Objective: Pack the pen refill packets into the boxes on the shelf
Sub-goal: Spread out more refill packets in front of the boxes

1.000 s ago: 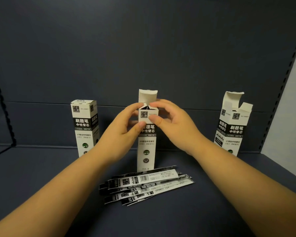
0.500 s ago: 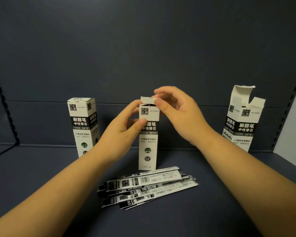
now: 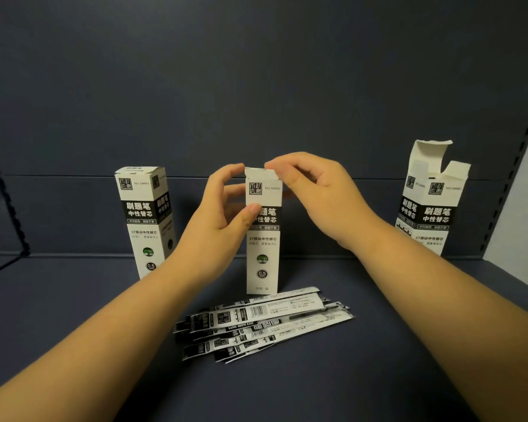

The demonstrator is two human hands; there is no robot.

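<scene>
The middle box [image 3: 262,229] stands straight up on the dark shelf [image 3: 73,315], and both hands are on its top part. The left hand [image 3: 223,214] holds the box from the left side, with the thumb pressed on the front of it and the fingers curled round behind its top edge. The right hand [image 3: 314,190] is at the top right corner of the middle box, with its fingers bent and the fingertips pinching the folded white top flap. The flap is down, so the middle box looks closed or almost closed. Just in front of the middle box lies a small pile of pen refill packets [image 3: 262,322], flat on the shelf and fanned out a little, not touching either hand. To the left of the middle box stands a second box [image 3: 145,220] with its top shut. Well off to the right of the middle box stands a third box [image 3: 430,202], and its top flaps stick up open.
</scene>
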